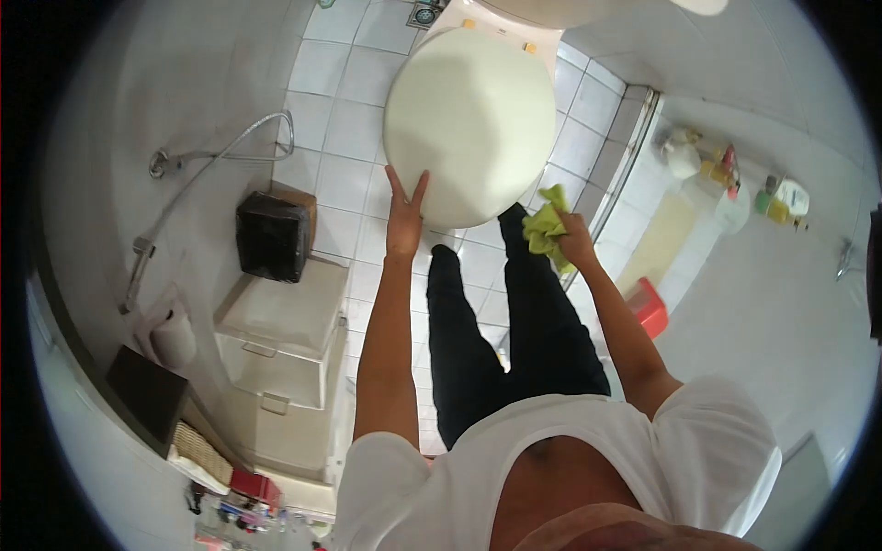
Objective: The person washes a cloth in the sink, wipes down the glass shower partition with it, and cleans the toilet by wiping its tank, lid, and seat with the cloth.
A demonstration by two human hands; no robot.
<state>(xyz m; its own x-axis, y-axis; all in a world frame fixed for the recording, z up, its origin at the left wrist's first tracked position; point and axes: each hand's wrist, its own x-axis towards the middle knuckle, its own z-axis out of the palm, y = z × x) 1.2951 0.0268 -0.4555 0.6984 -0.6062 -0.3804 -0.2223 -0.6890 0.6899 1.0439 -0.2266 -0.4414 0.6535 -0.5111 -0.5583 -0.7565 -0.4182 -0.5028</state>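
Observation:
In front of me is a toilet with its pale cream lid (pixel 469 129) down over the bowl. My left hand (pixel 405 219) is at the lid's near left edge, fingers spread, with a fingertip or two on the rim. My right hand (pixel 577 241) is closed around a crumpled yellow-green cloth (pixel 548 228), held in the air to the right of the lid and beside my right leg. Part of the cloth hangs below the fingers. The bowl under the lid is hidden.
A black bin (pixel 273 236) stands on the left, by beige plastic drawers (pixel 276 312). A shower hose (pixel 225 151) hangs on the left wall. At right, a raised ledge (pixel 634 138) borders an area with several bottles (pixel 785 200) and a red container (pixel 649 308). White tiles (pixel 349 129) cover the floor.

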